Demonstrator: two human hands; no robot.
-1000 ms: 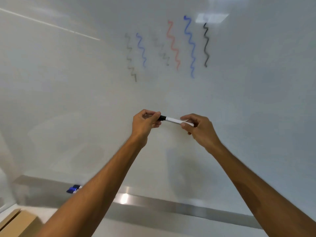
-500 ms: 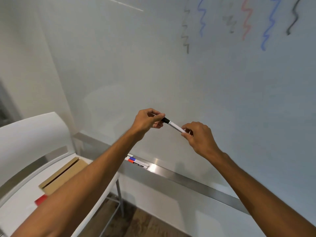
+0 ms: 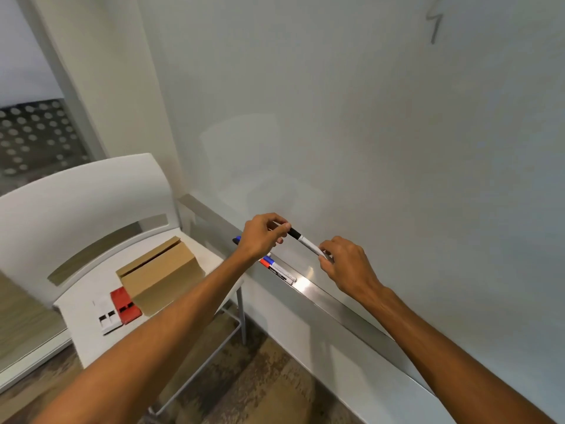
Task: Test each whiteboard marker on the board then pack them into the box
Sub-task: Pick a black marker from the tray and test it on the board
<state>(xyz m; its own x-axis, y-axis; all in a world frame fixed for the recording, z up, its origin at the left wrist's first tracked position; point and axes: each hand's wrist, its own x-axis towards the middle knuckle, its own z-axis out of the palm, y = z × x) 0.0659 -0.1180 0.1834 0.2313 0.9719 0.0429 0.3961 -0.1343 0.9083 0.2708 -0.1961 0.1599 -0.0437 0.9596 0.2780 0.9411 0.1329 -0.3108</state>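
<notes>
In front of the whiteboard (image 3: 367,133), just above its metal tray (image 3: 336,298), both hands hold one marker (image 3: 306,242). The left hand (image 3: 263,237) pinches the black cap end and the right hand (image 3: 348,267) grips the far end of the white barrel. More markers (image 3: 278,269) lie on the tray, partly hidden behind the left wrist. To the left, a white chair (image 3: 76,203) carries the cardboard box (image 3: 162,270), with a red item (image 3: 123,302) and a white item (image 3: 107,318) beside it.
</notes>
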